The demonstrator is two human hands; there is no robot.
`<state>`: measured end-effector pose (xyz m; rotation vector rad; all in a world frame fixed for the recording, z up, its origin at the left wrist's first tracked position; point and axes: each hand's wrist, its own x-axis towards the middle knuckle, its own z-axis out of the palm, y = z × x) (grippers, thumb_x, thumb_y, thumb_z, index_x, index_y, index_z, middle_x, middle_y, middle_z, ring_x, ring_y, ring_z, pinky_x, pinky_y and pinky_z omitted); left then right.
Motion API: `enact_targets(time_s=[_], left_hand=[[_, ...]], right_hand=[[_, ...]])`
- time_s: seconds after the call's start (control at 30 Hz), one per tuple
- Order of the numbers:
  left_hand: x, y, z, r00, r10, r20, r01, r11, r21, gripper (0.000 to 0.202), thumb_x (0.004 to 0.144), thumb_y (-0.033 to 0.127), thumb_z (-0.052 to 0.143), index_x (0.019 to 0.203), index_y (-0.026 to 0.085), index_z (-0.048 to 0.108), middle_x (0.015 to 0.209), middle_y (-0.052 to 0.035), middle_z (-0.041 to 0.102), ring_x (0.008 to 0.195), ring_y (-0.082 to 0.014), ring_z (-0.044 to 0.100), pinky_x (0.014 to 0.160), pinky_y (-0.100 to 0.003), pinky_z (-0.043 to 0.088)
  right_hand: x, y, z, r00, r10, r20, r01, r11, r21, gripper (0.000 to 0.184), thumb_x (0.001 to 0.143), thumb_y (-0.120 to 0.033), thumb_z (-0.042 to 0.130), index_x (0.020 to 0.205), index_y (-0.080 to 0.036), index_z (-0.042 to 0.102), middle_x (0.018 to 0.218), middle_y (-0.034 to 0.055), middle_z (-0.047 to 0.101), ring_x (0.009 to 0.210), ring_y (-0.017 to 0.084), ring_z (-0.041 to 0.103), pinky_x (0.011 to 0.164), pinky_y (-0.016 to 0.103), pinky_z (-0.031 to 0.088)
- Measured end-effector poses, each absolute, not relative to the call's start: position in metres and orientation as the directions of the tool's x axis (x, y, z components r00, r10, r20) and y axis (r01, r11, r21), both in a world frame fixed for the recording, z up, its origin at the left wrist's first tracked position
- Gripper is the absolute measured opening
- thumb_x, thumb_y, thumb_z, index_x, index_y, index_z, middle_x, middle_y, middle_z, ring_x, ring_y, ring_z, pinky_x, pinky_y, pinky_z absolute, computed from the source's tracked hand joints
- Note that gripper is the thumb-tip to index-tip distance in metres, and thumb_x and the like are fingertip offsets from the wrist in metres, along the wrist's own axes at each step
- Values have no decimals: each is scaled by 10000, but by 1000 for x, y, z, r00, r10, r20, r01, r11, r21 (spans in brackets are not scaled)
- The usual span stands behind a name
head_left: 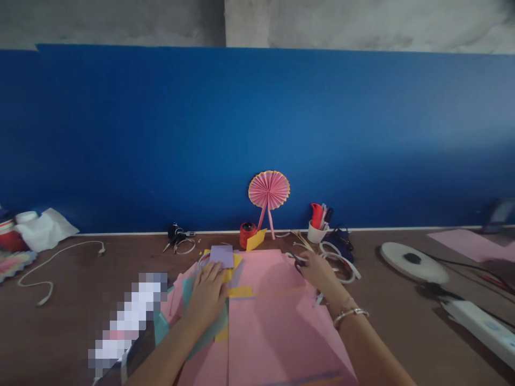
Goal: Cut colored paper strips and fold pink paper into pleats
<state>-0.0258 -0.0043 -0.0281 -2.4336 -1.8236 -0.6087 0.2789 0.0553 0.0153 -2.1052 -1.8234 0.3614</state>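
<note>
My left hand (207,292) lies with fingers stretched out over a pile of coloured paper, its fingertips on a small purple paper square (222,255). Pink paper sheets (265,327) spread across the middle, with teal paper (161,326) and yellow strips (240,292) among them. At the pile's far right, my right hand (316,269) has its fingers closed on dark-handled scissors (298,262); part of them is hidden by the fingers. Behind the pile, a pink pleated paper fan (269,190) with a yellow edge leans on the blue partition.
A red roll (248,235) stands beside a folded yellow paper (256,240). To the right are a white cup (317,233) of pens, a coiled white strip (348,276), a round white device (414,262) and a power strip (483,327). Keys (175,234) and a white cable (52,254) lie left.
</note>
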Motion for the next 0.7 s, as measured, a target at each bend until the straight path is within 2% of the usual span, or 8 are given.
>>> enact_targets(time_s=[0.07, 0.13, 0.23, 0.3, 0.4, 0.5, 0.57, 0.7], left_hand=[[-26, -2, -32, 219, 923, 316, 938, -288, 192, 376, 878, 207, 399, 1213, 173, 566, 1327, -119, 539, 1278, -277, 411, 1055, -537, 271], [-27, -1, -35, 197, 926, 321, 945, -267, 190, 399, 878, 194, 384, 1244, 161, 539, 1345, -126, 522, 1290, -272, 401, 1062, -529, 263], [-27, 0, -34, 171, 901, 398, 945, -264, 193, 434, 879, 197, 376, 1296, 138, 484, 1358, -134, 504, 1302, -270, 383, 1062, -500, 286], [-25, -2, -30, 160, 852, 498, 939, -287, 188, 464, 883, 211, 380, 1338, 141, 431, 1374, -132, 481, 1318, -269, 354, 1067, -490, 292], [-18, -9, -21, 221, 764, 607, 922, -367, 125, 502, 893, 222, 382, 1387, 139, 358, 1425, -128, 415, 1363, -276, 265, 1100, -506, 233], [-5, -20, -13, 384, 692, 611, 871, -492, 11, 434, 905, 216, 387, 1325, 125, 449, 1402, -124, 451, 1365, -279, 264, 1119, -502, 190], [2, -27, -10, 465, 663, 587, 833, -551, -37, 405, 911, 199, 377, 1295, 133, 489, 1390, -117, 470, 1351, -272, 299, 1119, -499, 198], [10, -35, -5, 621, 615, 485, 729, -681, -71, 414, 902, 159, 364, 1296, 159, 491, 1397, -99, 466, 1345, -259, 319, 1101, -502, 260]], right_hand=[[278, 55, 18, 127, 991, 29, 898, -103, -428, 314, 703, -120, 533, 991, -174, 646, 938, 84, 699, 855, 216, 633, 681, 267, 407], [277, 55, 20, 96, 994, 56, 878, -58, -474, 283, 696, -135, 530, 950, -174, 650, 853, 60, 690, 777, 198, 617, 630, 258, 394], [273, 54, 24, 68, 988, 137, 765, 36, -643, 193, 675, -184, 546, 840, -168, 645, 659, 18, 622, 613, 171, 545, 546, 260, 349], [266, 52, 28, 114, 984, 137, 585, 45, -810, 183, 654, -253, 595, 811, -167, 632, 593, -8, 569, 553, 150, 497, 514, 254, 328], [248, 43, 35, 119, 992, -42, 198, -65, -978, 332, 616, -396, 672, 850, -172, 599, 619, -13, 569, 542, 134, 498, 485, 232, 312], [224, 29, 40, -77, 982, -170, -32, -173, -984, 351, 695, -480, 625, 880, -187, 568, 719, 22, 629, 616, 135, 561, 504, 214, 330], [209, 21, 39, -123, 970, -209, -109, -223, -969, 339, 700, -453, 632, 914, -207, 539, 733, 18, 647, 642, 141, 582, 524, 215, 357], [190, 14, 28, -31, 992, -126, -89, -128, -988, 354, 662, -332, 649, 977, -246, 511, 646, -16, 626, 553, 148, 553, 485, 235, 343]])
